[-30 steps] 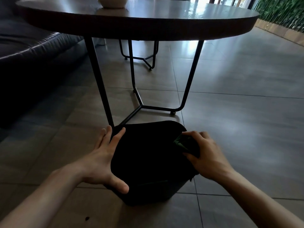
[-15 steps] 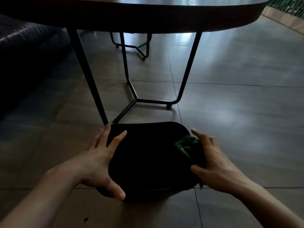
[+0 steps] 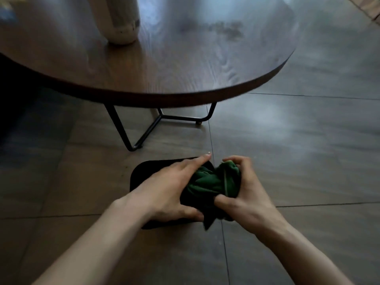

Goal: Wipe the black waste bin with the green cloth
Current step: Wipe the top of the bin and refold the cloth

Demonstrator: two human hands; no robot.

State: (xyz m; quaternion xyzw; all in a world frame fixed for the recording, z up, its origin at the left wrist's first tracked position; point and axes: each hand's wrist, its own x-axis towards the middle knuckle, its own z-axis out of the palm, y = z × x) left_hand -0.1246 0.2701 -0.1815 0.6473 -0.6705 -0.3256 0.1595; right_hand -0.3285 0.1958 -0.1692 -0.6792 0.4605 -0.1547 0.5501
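The black waste bin [image 3: 144, 174] stands on the tiled floor below me, mostly covered by my hands. The green cloth [image 3: 213, 182] is bunched up over the bin's right side. My right hand [image 3: 244, 194] grips the cloth from the right, thumb and fingers closed around it. My left hand [image 3: 172, 190] reaches across the bin's top and also holds the cloth's left part, index finger stretched forward. How much of the cloth touches the bin is hidden.
A round dark wooden table [image 3: 164, 64] on black metal legs [image 3: 123, 128] stands just beyond the bin. A pale vase [image 3: 121, 21] sits on it. Something dark lies at the far left edge. Grey floor tiles spread to the right.
The view has risen from under the table to above it. My left hand left the bin's left rim and moved right onto the cloth. The cloth is now bunched between both hands.
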